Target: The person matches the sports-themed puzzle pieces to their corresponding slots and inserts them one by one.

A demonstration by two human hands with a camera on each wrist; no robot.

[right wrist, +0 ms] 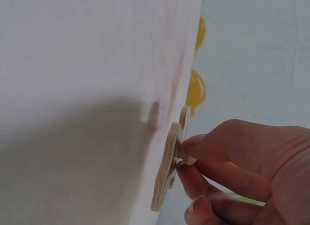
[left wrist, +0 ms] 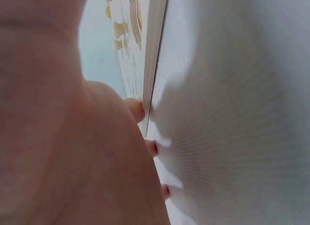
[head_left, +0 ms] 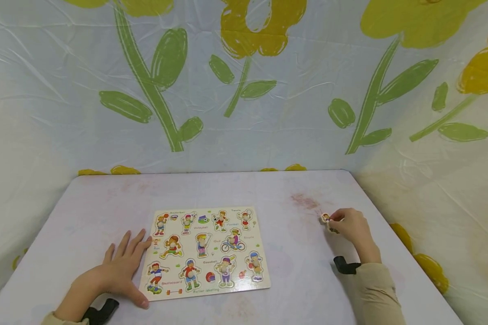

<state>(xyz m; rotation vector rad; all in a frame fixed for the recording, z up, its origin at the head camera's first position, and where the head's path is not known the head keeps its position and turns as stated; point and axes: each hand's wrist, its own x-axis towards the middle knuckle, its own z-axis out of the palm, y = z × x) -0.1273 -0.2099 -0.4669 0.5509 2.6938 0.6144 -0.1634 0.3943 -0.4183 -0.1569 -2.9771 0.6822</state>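
Note:
A wooden peg puzzle board (head_left: 209, 289) lies flat on the table, its cut-out spaces holding several painted sports figures with small knobs. My left hand (head_left: 119, 271) rests at the board's left edge with fingers spread, the thumb by the lower left corner. In the left wrist view a fingertip (left wrist: 134, 109) touches the side of the board (left wrist: 154, 51). Over at the right, my right hand (head_left: 353, 228) pinches a wooden puzzle piece (right wrist: 165, 167) by its knob between thumb and fingers. Another thin wooden edge (right wrist: 185, 117) shows behind it; I cannot tell whether it belongs to the same piece.
The white table (head_left: 297, 266) has reddish smudges (head_left: 305, 201) near the right hand. A flowered cloth (head_left: 268, 135) hangs behind the table and along its sides. Black wrist mounts (head_left: 345, 265) sit below both hands.

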